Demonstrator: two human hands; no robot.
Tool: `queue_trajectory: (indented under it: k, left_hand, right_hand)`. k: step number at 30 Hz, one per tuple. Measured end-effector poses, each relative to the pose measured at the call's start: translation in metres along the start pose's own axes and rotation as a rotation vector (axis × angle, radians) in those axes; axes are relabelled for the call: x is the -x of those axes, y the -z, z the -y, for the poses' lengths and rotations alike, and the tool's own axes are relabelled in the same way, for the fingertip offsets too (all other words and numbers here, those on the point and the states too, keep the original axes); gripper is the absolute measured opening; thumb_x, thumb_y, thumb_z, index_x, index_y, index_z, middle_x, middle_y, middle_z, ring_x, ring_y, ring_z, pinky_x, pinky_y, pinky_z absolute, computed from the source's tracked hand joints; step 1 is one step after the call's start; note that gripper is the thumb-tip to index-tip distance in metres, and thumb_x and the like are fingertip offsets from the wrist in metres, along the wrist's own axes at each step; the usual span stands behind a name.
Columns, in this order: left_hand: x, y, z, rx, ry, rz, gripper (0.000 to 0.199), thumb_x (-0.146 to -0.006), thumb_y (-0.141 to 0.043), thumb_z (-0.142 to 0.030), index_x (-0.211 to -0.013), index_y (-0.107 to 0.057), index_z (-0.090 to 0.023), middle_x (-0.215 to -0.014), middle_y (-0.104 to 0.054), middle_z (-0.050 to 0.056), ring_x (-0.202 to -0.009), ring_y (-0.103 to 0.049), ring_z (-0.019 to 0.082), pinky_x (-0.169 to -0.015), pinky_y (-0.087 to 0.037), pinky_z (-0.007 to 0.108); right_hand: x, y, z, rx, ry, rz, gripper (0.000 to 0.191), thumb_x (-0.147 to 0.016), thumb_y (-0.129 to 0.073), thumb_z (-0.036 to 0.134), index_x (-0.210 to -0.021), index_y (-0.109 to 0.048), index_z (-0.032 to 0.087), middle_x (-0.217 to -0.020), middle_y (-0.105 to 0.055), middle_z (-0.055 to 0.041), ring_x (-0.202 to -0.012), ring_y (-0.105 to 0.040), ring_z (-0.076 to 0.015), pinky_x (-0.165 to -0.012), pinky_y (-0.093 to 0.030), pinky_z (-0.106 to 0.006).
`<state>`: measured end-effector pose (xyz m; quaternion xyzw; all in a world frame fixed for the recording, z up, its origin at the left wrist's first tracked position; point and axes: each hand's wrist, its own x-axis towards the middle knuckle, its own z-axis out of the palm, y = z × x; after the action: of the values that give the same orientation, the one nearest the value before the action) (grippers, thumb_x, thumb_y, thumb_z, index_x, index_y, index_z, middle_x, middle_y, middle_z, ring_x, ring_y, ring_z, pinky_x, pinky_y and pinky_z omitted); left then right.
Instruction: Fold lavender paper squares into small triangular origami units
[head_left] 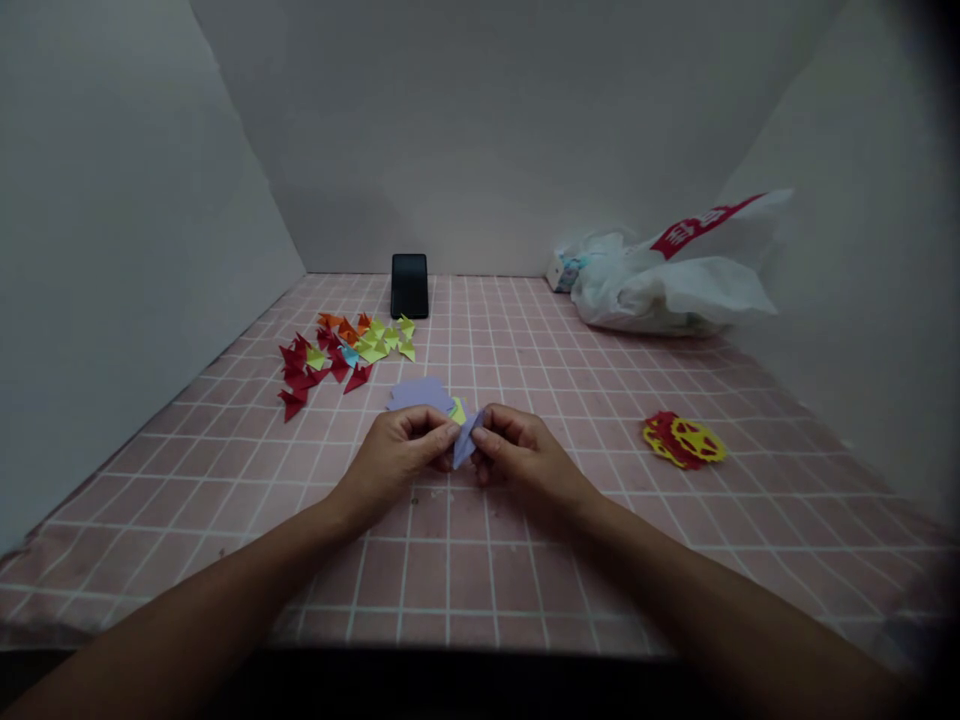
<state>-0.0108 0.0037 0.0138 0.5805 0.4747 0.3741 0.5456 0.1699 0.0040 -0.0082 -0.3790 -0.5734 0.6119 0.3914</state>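
Between my two hands is a small folded piece of purple paper, held a little above the table. My left hand pinches its left side between thumb and fingers. On the other side, my right hand grips it the same way, with some fingertips hidden behind the paper. Just beyond my left hand lie flat purple paper sheets, partly covered by that hand. A bit of yellow paper shows beside them, behind the folded piece.
Several folded paper cranes in red, orange, yellow and blue lie at the left. A black phone stands at the back. Red and yellow cutouts are at right. Behind them, a white plastic bag rests near a small box.
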Motion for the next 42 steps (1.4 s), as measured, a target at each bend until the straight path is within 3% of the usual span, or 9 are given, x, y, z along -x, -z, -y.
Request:
queue_trajectory:
  k: [14, 27, 32, 38, 42]
  left_hand:
    - [-0.0022, -0.0012, 0.0070, 0.115, 0.053, 0.046, 0.023, -0.083, -0.067, -0.034, -0.069, -0.064, -0.016, -0.063, -0.063, -0.001, -0.059, -0.055, 0.011, -0.064, -0.046, 0.024]
    - [0.0008, -0.0044, 0.0027, -0.008, 0.001, -0.023, 0.019, -0.078, -0.068, -0.030, -0.068, -0.061, -0.016, -0.064, -0.059, -0.003, -0.057, -0.053, 0.009, -0.058, -0.044, 0.022]
    - [-0.0001, -0.0056, 0.0046, 0.014, 0.009, 0.036, 0.022, -0.082, -0.065, -0.034, -0.069, -0.057, -0.017, -0.061, -0.058, -0.003, -0.054, -0.052, 0.009, -0.056, -0.044, 0.022]
    - [-0.0003, -0.0060, 0.0060, -0.027, -0.003, -0.010, 0.022, -0.081, -0.064, -0.032, -0.069, -0.055, -0.016, -0.062, -0.055, -0.004, -0.054, -0.049, 0.008, -0.054, -0.040, 0.021]
    - [-0.0010, -0.0052, 0.0068, -0.012, -0.004, 0.023, 0.021, -0.082, -0.064, -0.033, -0.071, -0.057, -0.016, -0.065, -0.057, -0.003, -0.056, -0.050, 0.008, -0.057, -0.042, 0.021]
  right_hand:
    - [0.0008, -0.0028, 0.0024, 0.004, -0.004, -0.028, 0.024, -0.086, -0.062, 0.039, -0.074, -0.055, 0.020, -0.062, -0.055, 0.0030, -0.053, -0.048, -0.0101, -0.053, -0.035, -0.026]
    - [0.0022, -0.0039, -0.0067, 0.020, -0.017, -0.030, 0.027, -0.089, -0.060, 0.038, -0.071, -0.054, 0.020, -0.056, -0.054, 0.0034, -0.049, -0.047, -0.0096, -0.050, -0.033, -0.025]
    - [0.0020, -0.0049, -0.0054, 0.040, -0.024, -0.057, 0.027, -0.089, -0.059, 0.038, -0.071, -0.055, 0.019, -0.055, -0.055, 0.0035, -0.048, -0.048, -0.0095, -0.049, -0.033, -0.025]
    - [0.0014, -0.0086, -0.0058, -0.045, -0.055, -0.039, 0.025, -0.091, -0.056, 0.039, -0.075, -0.054, 0.020, -0.052, -0.054, 0.0055, -0.043, -0.046, -0.0086, -0.044, -0.034, -0.023]
    - [0.0024, -0.0088, -0.0054, -0.007, -0.040, -0.064, 0.025, -0.092, -0.057, 0.038, -0.074, -0.054, 0.020, -0.053, -0.053, 0.0052, -0.043, -0.047, -0.0080, -0.044, -0.034, -0.022]
